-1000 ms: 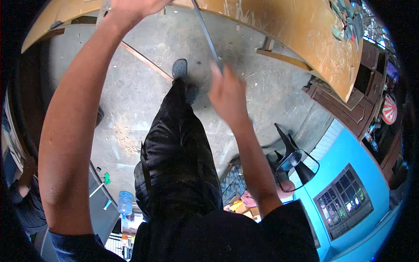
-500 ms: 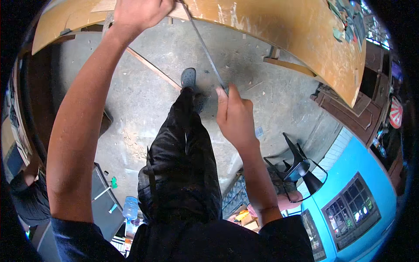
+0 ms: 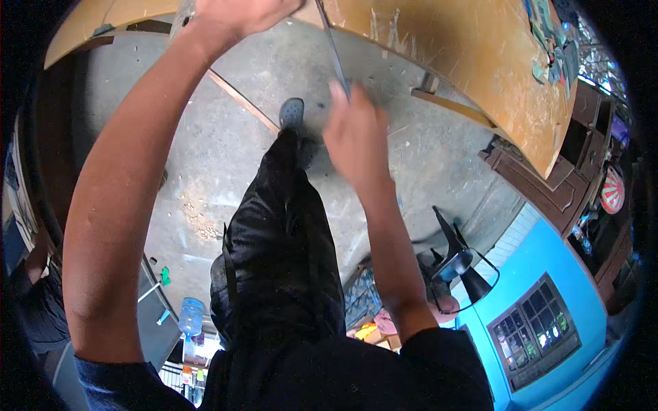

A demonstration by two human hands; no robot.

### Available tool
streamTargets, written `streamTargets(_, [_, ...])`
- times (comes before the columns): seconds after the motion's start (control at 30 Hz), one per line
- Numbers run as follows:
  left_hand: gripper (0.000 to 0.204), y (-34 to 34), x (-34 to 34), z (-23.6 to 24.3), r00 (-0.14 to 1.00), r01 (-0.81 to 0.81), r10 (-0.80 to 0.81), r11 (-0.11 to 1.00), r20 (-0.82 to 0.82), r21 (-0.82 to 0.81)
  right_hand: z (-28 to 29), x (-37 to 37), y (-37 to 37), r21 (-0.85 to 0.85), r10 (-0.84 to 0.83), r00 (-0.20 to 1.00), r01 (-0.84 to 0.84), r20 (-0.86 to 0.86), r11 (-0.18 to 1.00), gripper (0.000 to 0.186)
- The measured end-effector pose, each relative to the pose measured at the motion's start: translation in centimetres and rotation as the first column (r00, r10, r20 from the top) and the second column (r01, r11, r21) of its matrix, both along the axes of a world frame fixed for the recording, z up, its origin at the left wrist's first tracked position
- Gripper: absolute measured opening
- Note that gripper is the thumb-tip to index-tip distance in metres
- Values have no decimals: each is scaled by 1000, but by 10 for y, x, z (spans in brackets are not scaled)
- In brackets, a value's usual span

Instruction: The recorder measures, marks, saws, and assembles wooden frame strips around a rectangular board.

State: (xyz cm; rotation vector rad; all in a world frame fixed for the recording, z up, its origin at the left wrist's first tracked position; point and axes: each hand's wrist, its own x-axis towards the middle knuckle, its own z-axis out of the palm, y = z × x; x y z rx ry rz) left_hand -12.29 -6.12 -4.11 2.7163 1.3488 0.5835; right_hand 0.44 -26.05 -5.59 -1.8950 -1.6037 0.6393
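Note:
My right hand [image 3: 356, 133], blurred by motion, is closed around the near end of a long thin metal file [image 3: 332, 48]. The file slants away from me over the edge of a worn yellow-brown wooden tabletop [image 3: 452, 68], and its far end leaves the picture at the top. My left hand [image 3: 243, 14] rests at the near edge of the tabletop, to the left of the file. Its fingers are mostly cut off by the upper edge, so what they hold or press on is hidden.
Below the tabletop, a wooden strip [image 3: 243, 103] slants near my shoe [image 3: 292, 113]. A black chair [image 3: 459, 264] stands at the right by a blue wall [image 3: 480, 329]. Scraps [image 3: 552, 58] lie on the tabletop's far right. A person's dark sleeve [image 3: 44, 312] shows at far left.
My right hand has pushed forward, away from me, bringing the file farther over the tabletop edge. The left hand has shifted slightly right, and the whole view has moved a little.

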Motion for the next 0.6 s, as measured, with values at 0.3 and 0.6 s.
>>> streamTargets(0.3, [19,0,6,-7,1000,13,-13,1000,-16,13,-4,12,-33,-38,84,977,-78,194,996,21])
streamTargets(0.6, [22,4,2,1,996,-26,26,1000,-88,8,-10,7,-32,-49,24,1000,-23,19,999,24])
